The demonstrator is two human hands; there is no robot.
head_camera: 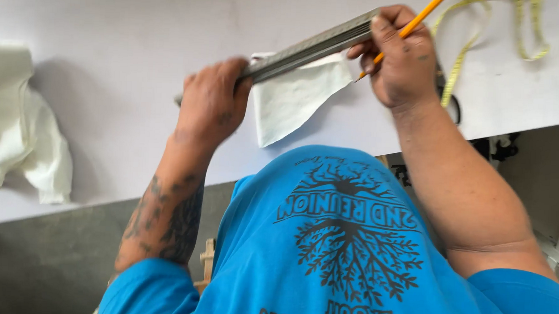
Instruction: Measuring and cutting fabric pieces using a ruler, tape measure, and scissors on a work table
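While both hands work over the white tabletop (109, 36), a long grey metal ruler (312, 46) spans the gap between them, tilted so its far end rises toward the right hand. Left hand (213, 101): closed over the near end of the ruler, fingers curled on top, pressing it down. Right hand (402, 59): fingers closed on the far end of the ruler, and the same hand grips a yellow pencil (414, 23), its tip pointing down toward the cloth just below the ruler's edge.

Under the ruler, between the two hands, lies a small white fabric piece (291, 101); one corner hangs toward the person, past the left hand's wrist line. The ruler crosses its upper edge.

Beyond the right hand, a yellow measuring tape (467, 43) loops loosely across the tabletop, running off the top of the view. A dark object sits partly hidden just behind the right wrist; cannot tell what it is. Well off to the left of the left hand, a bundle of white cloth (20, 120) lies crumpled near the tabletop's edge.

Tabletop: plain, white, matte, shadowed beneath the hands. Below its near edge, a grey floor (42, 260) on the left-hand side. Person wears a bright blue shirt (325, 253) with a dark tree print; left forearm tattooed. Pale furniture parts show below the right arm, unclear.
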